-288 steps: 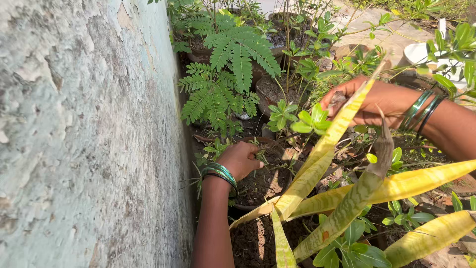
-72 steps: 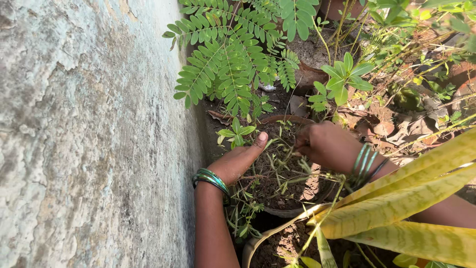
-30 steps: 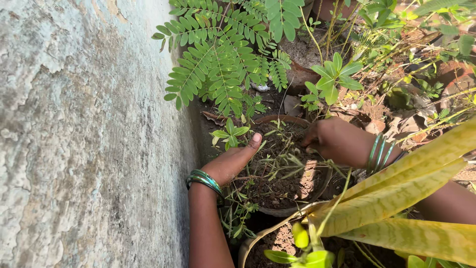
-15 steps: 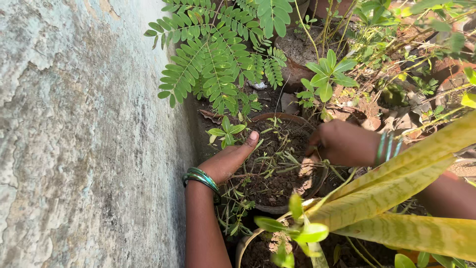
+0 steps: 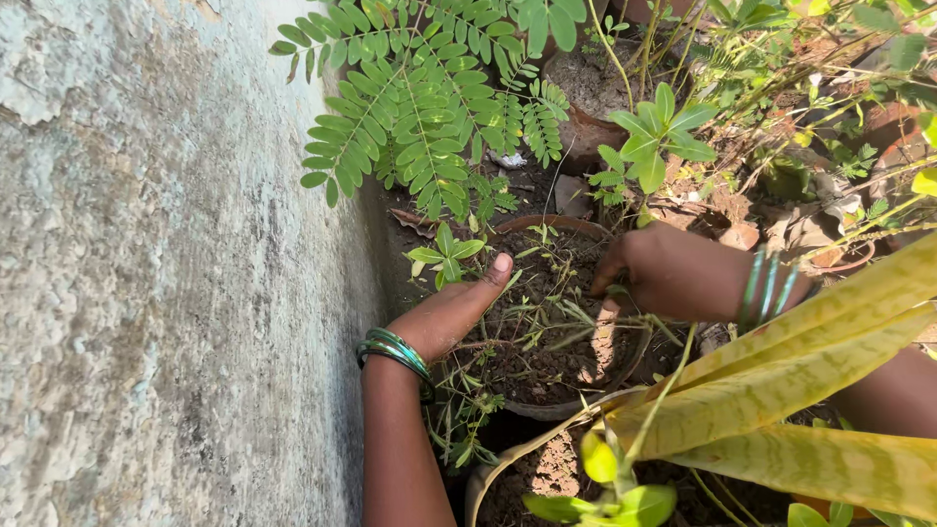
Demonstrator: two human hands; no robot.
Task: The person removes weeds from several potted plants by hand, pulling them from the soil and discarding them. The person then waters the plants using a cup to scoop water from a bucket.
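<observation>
clay pot (image 5: 547,405) sitting on the ground beside the wall (image 5: 176,293), round, brown, rim partly hidden by soil. it is holding dark soil with thin green weeds (image 5: 547,312) and dry stems. left hand (image 5: 449,312) is lying flat on the pot's near edge, fingers pressed together, pointing inward. right hand (image 5: 664,273) is curling over the far side, fingers bunched on the weeds, exact pinch hard to tell. fern (image 5: 429,107) is hanging above, yellow leaves (image 5: 810,390) crossing a second pot (image 5: 488,483) of soil below.
</observation>
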